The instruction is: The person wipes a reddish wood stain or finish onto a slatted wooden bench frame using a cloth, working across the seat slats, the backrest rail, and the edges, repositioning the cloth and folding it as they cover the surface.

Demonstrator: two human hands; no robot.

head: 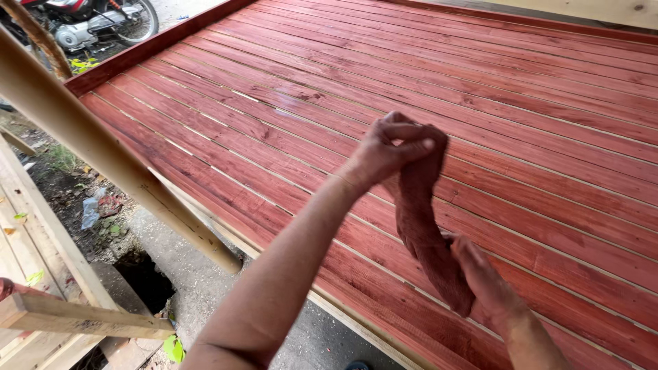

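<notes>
Your left hand [384, 154] pinches the top of the red-stained rag [425, 233], fingers closed on it; right hand [483, 277] grips the bottom end. Rag's twisted between them above the red slatted panel [548, 137]. Looks soft, light, prob. damp w/ stain, so hold the ends.

Reddish-brown stained rag [425, 226], twisted, matching the panel beneath. Slatted wood panel [521, 116] stained deep red, streaked with darker grain and paler pinkish bands, thin light lines showing between slats. Left hand [384, 152] and right hand [488, 281] tinted red with stain. Pale yellowish bare timber post [103, 147] and planks [41, 253]. Grey concrete ground [205, 288] with a dark hole [145, 277]. Green leaves [175, 348]. Motorbike [89, 24] in silver and black with a touch of red.
</notes>
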